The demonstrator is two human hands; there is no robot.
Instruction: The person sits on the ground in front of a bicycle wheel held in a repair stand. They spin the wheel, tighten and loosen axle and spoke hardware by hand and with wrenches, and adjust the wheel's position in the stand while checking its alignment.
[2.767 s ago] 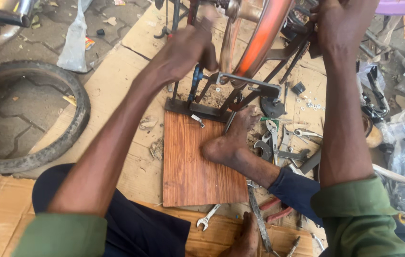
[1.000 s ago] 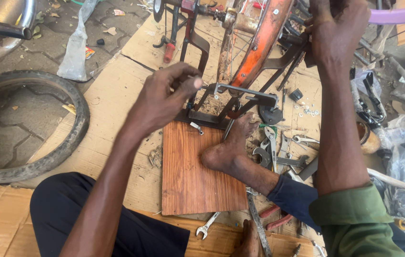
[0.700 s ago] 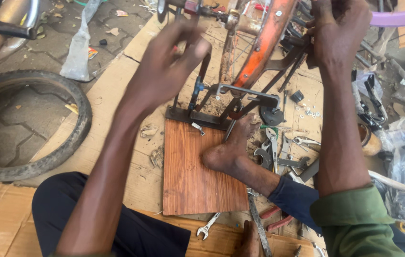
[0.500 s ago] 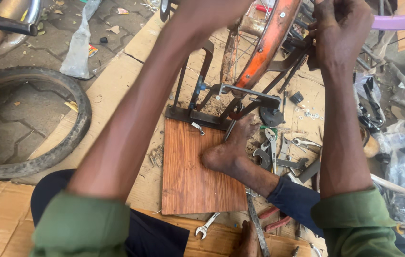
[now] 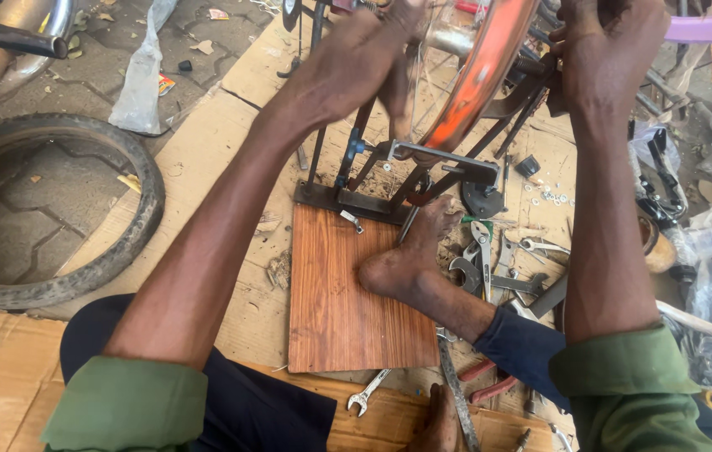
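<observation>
Both hands are raised to an orange wheel rim [image 5: 481, 75] held in a dark metal stand [image 5: 406, 180]. Left hand [image 5: 364, 59] is laid against the spokes near the hub, fingers curled; what it grips cannot be told. Right hand [image 5: 611, 50] is closed at the far side of the rim, its hold hidden by the fingers. The rim is seen edge-on, glossy orange, tilted across the top of the view, with thin spokes blurred beside it. The stand is fixed to a brown wooden board [image 5: 347, 301], on which a bare foot [image 5: 410, 255] is pressed. Spanners and pliers [image 5: 490, 268] are scattered just right of the foot, and one spanner [image 5: 368, 393] lies below the board. Cardboard [image 5: 205, 142] is spread underneath. A black tyre [image 5: 121, 243] lies well apart, at left.
</observation>
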